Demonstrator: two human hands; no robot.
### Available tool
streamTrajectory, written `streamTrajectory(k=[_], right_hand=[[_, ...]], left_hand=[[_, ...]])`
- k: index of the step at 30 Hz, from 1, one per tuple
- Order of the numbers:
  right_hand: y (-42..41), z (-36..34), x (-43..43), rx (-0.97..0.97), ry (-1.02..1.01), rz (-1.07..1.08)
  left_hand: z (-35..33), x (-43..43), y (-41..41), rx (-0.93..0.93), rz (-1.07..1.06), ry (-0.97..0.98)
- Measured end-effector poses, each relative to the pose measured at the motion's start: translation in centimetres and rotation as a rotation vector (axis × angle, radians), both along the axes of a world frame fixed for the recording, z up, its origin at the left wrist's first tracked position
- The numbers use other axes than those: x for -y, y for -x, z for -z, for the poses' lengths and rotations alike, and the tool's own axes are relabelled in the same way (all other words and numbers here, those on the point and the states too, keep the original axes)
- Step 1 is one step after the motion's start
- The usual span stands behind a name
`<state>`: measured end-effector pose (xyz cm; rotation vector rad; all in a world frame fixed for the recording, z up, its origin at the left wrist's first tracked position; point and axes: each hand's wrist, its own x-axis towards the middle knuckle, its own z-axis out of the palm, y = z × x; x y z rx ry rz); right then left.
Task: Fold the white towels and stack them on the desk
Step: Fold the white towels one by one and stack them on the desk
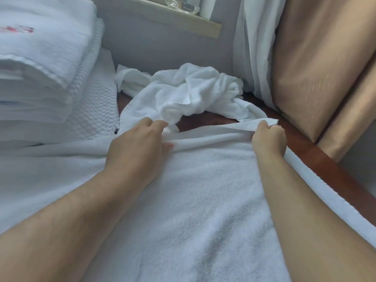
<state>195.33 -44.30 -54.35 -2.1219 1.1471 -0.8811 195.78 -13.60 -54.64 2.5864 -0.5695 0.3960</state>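
A large white towel [203, 190] lies spread over the dark red-brown desk [317, 159] in front of me. My left hand [138, 145] pinches its far edge near the middle. At the far right corner my right hand [268, 137] grips the same edge in a fist, and the hem is pulled taut between the two hands. A crumpled white towel [193, 92] lies further back on the desk. A stack of folded white towels [40, 64] stands at the left.
A quilted white cloth [93, 115] sits beside the stack. Tan curtains [317, 68] and a white sheer curtain [252, 47] hang at the right. A grey wall with a wooden shelf [183, 21] is behind the desk.
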Motion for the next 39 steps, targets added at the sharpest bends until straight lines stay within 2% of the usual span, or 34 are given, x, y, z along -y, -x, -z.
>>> streamTrajectory(k=[5,8,10,11,13,14,16,20,29,35,37,39], right_hand=[[0.4,-0.5,0.1,0.266,-0.217,0.007],[1.4,-1.5,-0.1,0.236,-0.335,-0.104],[2.1,-2.1,0.4,0.231,-0.448,-0.207],[2.7,-2.3,0.6,0.219,-0.441,-0.243],[4.0,-2.9,1.0,0.159,-0.241,-0.251],[4.8,-2.9,1.0,0.151,-0.121,-0.203],[6.3,-2.2,1.1,0.173,-0.037,-0.136],[7.4,-0.5,0.8,0.231,-0.095,-0.100],[7.3,0.1,1.4,0.356,-0.132,-0.139],[7.3,0.0,1.5,0.426,-0.137,-0.096],[7.1,-0.4,1.3,0.443,-0.196,-0.080],[7.0,-1.0,1.9,0.394,-0.360,-0.148]], left_hand=[[-0.3,-0.3,0.3,0.177,0.003,0.003],[-0.2,0.0,0.8,0.301,0.009,-0.079],[0.2,0.2,0.9,0.255,-0.029,-0.169],[0.3,0.3,0.9,0.234,-0.054,-0.190],[0.3,0.3,0.7,0.224,-0.065,-0.213],[0.2,0.3,0.7,0.227,-0.061,-0.230],[0.0,0.2,1.0,0.227,-0.045,-0.243],[-0.5,0.0,2.1,0.344,0.009,-0.210],[-3.4,1.0,6.9,0.265,0.101,-0.139],[-0.6,1.6,10.5,0.236,0.104,-0.144],[-0.1,1.5,10.4,0.266,0.124,-0.107],[-0.1,1.5,10.4,0.307,0.162,-0.101]])
